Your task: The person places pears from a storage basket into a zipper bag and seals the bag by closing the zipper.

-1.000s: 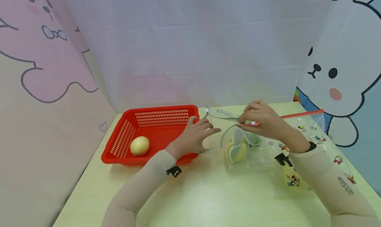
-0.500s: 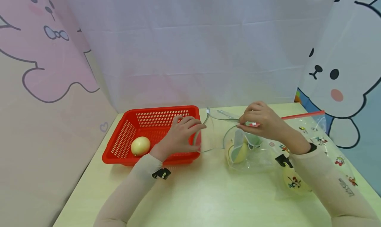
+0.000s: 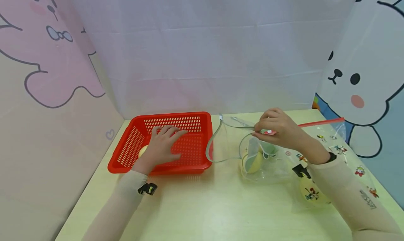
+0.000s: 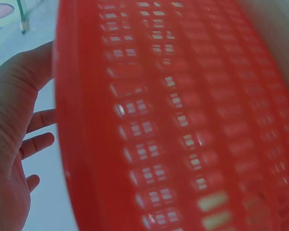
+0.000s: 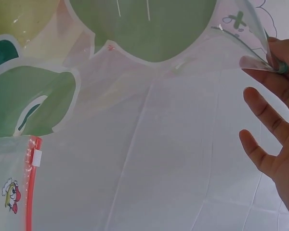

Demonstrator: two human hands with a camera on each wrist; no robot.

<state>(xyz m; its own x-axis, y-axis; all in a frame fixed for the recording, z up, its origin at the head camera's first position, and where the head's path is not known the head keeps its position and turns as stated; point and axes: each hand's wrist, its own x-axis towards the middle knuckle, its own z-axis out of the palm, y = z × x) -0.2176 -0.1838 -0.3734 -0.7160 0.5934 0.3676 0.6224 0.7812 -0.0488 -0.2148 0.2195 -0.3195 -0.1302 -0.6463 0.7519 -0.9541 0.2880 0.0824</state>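
My left hand (image 3: 161, 146) hovers over the red plastic basket (image 3: 207, 153), fingers spread and holding nothing. A pale yellow round fruit (image 3: 142, 151) lies in the basket, mostly hidden behind that hand. The left wrist view shows the left hand (image 4: 12, 110) beyond the slotted basket wall (image 4: 82, 144). With thumb and fingertips, my right hand (image 3: 277, 127) pinches the rim of a clear zip bag (image 3: 268, 172) with green prints; its mouth gapes toward the basket. Another yellow fruit (image 3: 256, 162) sits inside. In the right wrist view, the right hand (image 5: 279, 130) holds the bag's film (image 5: 183, 72).
A larger clear bag (image 3: 339, 139) with a red zip and cartoon prints lies at the right, partly under my right forearm. It contains a yellow fruit (image 3: 307, 190). A pale curtain (image 3: 202, 58) closes off the table's back (image 3: 221, 206).
My left hand has moved left, from beside the bag's mouth to above the basket, now covering most of the fruit. The bag's opening has widened leftward. My right hand has kept its pinch.
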